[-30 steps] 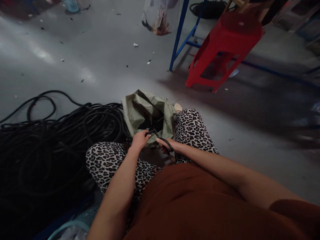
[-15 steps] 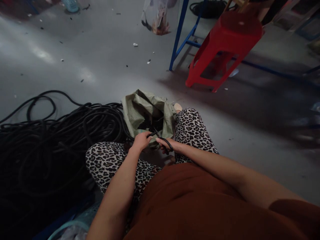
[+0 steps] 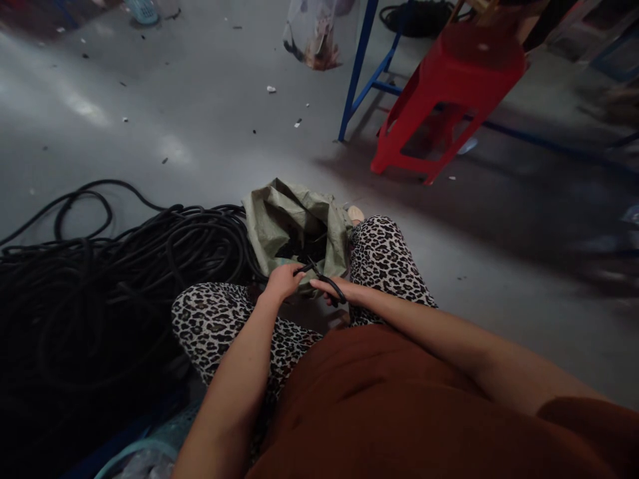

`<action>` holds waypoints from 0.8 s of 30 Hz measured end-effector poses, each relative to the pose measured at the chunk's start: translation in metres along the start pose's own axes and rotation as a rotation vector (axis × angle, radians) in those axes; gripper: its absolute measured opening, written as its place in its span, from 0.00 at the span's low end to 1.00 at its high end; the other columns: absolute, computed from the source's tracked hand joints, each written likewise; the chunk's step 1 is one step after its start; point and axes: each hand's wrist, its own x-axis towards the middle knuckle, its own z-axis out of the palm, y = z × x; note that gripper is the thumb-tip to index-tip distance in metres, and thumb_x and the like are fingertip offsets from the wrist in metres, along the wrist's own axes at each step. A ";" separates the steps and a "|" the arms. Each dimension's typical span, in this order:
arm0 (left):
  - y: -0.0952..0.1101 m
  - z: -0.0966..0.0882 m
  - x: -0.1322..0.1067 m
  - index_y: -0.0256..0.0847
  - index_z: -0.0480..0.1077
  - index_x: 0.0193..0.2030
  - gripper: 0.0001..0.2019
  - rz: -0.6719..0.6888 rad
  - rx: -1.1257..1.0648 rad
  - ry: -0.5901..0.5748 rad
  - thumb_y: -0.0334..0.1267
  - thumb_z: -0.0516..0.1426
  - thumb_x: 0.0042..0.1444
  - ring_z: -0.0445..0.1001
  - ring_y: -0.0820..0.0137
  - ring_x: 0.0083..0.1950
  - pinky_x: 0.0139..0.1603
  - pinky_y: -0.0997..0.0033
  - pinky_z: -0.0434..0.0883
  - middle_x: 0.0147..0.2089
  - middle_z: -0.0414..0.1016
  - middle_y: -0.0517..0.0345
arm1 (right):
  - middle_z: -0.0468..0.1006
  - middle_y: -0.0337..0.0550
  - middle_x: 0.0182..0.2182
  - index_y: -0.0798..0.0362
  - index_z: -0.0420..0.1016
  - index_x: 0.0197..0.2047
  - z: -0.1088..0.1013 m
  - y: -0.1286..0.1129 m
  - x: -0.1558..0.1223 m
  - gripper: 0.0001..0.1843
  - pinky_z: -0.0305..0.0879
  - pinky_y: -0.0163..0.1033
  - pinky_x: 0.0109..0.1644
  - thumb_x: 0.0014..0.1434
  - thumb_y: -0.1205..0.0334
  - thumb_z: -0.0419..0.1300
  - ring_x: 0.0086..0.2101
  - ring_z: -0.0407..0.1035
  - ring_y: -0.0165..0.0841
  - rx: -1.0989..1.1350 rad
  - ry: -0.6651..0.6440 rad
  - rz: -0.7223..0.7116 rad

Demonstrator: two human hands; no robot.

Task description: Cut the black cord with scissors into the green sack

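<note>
My right hand [image 3: 329, 290] is closed round the black handles of a pair of scissors [image 3: 335, 287], whose blades point up and left over the near rim of a pale green woven sack [image 3: 259, 219]. Pinched in my left hand [image 3: 284, 281] is the end of a black rubber hose [image 3: 302, 269], which reaches the scissor blades. Inside the open sack, dark small pieces [image 3: 307, 247] lie in shadow. To the left spreads a large tangled heap of black hose [image 3: 200, 239], running close to my left knee.
A red plastic stool [image 3: 449, 93] stands ahead to the right, beside a blue metal frame [image 3: 355, 93]. A clear bag [image 3: 319, 40] is at the top. Light blue baskets appear at the upper left [image 3: 144, 10] and lower left [image 3: 134, 449]. Scraps dot the grey floor [image 3: 210, 133].
Both hands stay almost in place over the sack's near rim. The scissors and hose end have shifted only very slightly.
</note>
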 end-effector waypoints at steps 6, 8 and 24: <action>0.002 -0.001 0.000 0.42 0.81 0.56 0.16 -0.010 0.022 -0.014 0.40 0.56 0.68 0.80 0.58 0.56 0.57 0.64 0.72 0.54 0.85 0.48 | 0.72 0.36 0.22 0.57 0.74 0.36 -0.003 0.007 0.007 0.25 0.63 0.28 0.21 0.70 0.41 0.63 0.20 0.68 0.27 -0.050 -0.022 -0.041; 0.002 0.000 0.000 0.42 0.81 0.57 0.16 -0.008 0.016 -0.011 0.39 0.56 0.68 0.80 0.58 0.56 0.57 0.64 0.72 0.55 0.84 0.48 | 0.71 0.36 0.22 0.57 0.75 0.37 -0.003 0.007 0.006 0.25 0.62 0.27 0.21 0.68 0.40 0.64 0.20 0.68 0.26 -0.060 -0.017 -0.041; 0.000 0.001 0.000 0.44 0.80 0.58 0.16 0.013 0.005 0.001 0.39 0.58 0.67 0.79 0.58 0.59 0.61 0.63 0.71 0.57 0.84 0.49 | 0.71 0.39 0.18 0.55 0.71 0.30 -0.001 0.005 0.005 0.31 0.62 0.29 0.19 0.70 0.36 0.58 0.17 0.68 0.29 -0.070 0.055 0.041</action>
